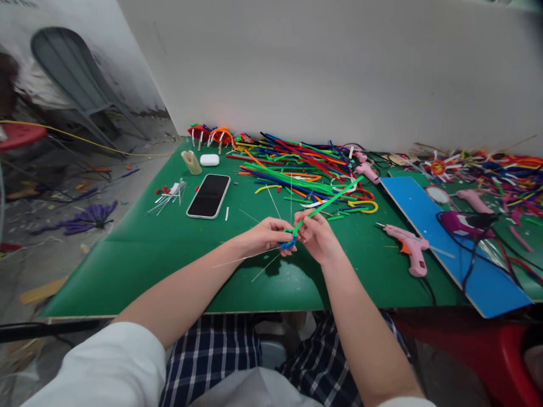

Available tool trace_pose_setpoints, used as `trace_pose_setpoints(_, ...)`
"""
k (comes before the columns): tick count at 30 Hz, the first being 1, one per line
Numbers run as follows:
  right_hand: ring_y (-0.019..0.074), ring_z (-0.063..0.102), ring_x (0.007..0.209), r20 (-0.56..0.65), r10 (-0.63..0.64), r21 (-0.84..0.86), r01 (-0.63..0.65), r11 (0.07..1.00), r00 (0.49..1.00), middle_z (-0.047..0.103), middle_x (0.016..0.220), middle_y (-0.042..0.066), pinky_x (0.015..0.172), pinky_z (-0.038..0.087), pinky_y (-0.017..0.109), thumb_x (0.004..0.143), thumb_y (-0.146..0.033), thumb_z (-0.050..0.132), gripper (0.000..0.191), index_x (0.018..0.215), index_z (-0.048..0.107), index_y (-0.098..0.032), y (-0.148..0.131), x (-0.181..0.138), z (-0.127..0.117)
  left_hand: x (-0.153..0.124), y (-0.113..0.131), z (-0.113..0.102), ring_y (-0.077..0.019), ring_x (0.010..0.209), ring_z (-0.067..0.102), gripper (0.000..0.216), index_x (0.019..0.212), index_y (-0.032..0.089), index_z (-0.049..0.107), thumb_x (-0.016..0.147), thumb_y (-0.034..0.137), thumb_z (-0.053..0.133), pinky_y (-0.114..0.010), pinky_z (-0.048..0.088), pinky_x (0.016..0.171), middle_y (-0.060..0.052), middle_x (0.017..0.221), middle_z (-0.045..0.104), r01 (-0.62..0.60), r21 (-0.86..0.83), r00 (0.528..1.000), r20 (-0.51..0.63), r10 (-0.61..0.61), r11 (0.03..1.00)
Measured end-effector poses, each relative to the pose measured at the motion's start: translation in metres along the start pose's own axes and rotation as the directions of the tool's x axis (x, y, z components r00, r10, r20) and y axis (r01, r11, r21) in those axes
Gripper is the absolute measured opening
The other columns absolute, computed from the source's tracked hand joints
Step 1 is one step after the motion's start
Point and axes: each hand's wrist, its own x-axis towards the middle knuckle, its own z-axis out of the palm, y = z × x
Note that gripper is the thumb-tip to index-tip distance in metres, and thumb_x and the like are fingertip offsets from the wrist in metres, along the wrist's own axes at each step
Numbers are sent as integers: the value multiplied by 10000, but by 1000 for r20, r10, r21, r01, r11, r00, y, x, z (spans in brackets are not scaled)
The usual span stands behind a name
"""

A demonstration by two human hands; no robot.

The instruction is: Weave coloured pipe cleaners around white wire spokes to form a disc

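Between my two hands, above the green tabletop, is a small blue and green woven piece [288, 243] with several thin pale wires sticking out of it in all directions. My left hand [274, 233] pinches it from the left, fingers closed. My right hand [316, 233] grips a bright green pipe cleaner [335, 202], which bends at the woven piece and slants up to the right. Behind my hands lies a heap of pipe cleaners [292, 167] in many colours.
A phone [208, 196], an earbud case [209, 160] and thin white sticks [172, 195] lie to the left. On the right are a pink glue gun [409, 247], a blue board [449, 237] and a purple device with black cords [465, 224]. A white partition [318, 73] stands behind the table.
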Motion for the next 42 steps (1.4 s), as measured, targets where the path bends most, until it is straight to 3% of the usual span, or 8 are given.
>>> trace_pose_setpoints(6,68,463,493,70,44,-56,-40,998,997,531,601,-36,414,321,181,590,-261,671,150,683,570,-201,4,-1,4,1,-2,-3,-110,493,572,306,743,96,585,583,334,691,-206,451,452,-58,608,629,-14,-49,1000,-11,14,999)
trace_pose_setpoints(11,68,469,474,21,25,-80,-24,997,999,536,559,-38,422,335,186,594,-256,675,154,711,598,-194,6,1,3,2,-3,-5,-99,473,561,251,729,100,575,625,310,664,-198,441,441,-50,590,622,-36,-63,999,-34,34,997)
trace_pose_setpoints(17,65,451,443,-47,17,-89,-22,996,999,538,551,-40,416,324,200,591,-292,673,167,688,591,-184,8,3,5,5,-4,-5,-84,469,547,266,737,112,556,616,319,669,-193,432,445,-29,588,613,-68,-57,987,-147,59,996)
trace_pose_setpoints(28,66,385,436,-174,-140,-232,98,968,975,471,481,-54,408,310,201,596,-304,663,166,702,607,-188,15,7,5,12,-3,-4,-61,448,515,278,744,120,554,609,336,666,-185,410,439,0,603,602,-136,2,913,-387,127,991)
trace_pose_setpoints(42,64,395,436,-215,-218,-325,140,935,952,526,529,-37,410,311,209,597,-342,652,202,718,638,-182,19,8,5,13,-3,-3,-80,474,529,301,759,121,553,602,354,662,-205,418,443,12,622,576,-164,90,853,-486,187,982)
